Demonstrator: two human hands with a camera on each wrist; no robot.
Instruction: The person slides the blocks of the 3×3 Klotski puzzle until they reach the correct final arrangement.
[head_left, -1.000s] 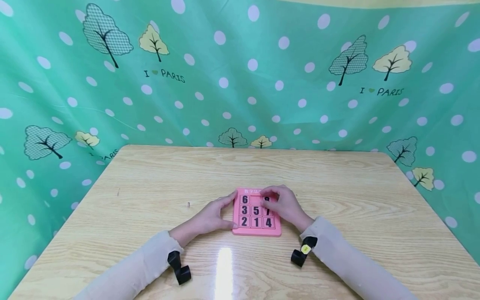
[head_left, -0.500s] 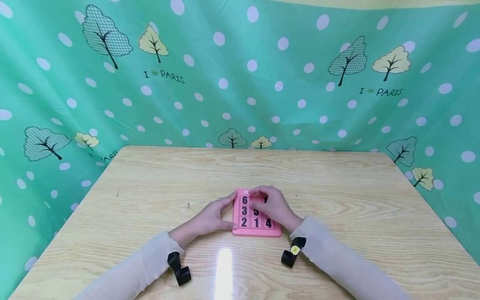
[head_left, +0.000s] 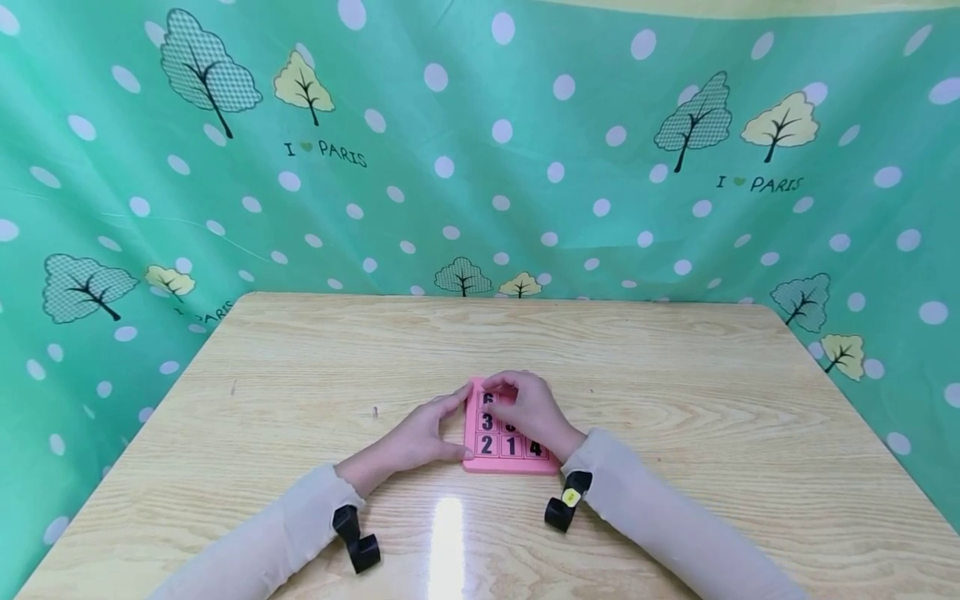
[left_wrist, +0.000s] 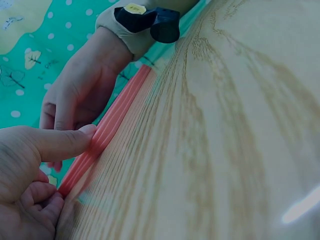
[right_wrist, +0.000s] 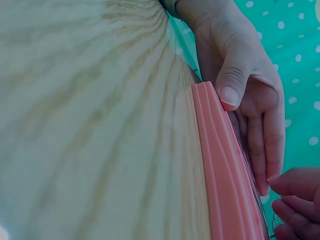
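Compared with a second ago, the right hand (head_left: pixel 528 407) is farther left over the pink number board (head_left: pixel 506 467), its fingertips at the 6 tile (head_left: pixel 488 399); whether they pinch it, I cannot tell. The left hand (head_left: pixel 422 433) grips the board's left edge on the desk (head_left: pixel 337 358).

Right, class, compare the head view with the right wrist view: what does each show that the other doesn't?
Only head: readable number tiles, such as 2, 3 and 1, and the cloth's PARIS lettering.

Only right wrist: the grooves along the pink board's side.

Both: left hand, right hand, pink board, wooden table and dotted green cloth.
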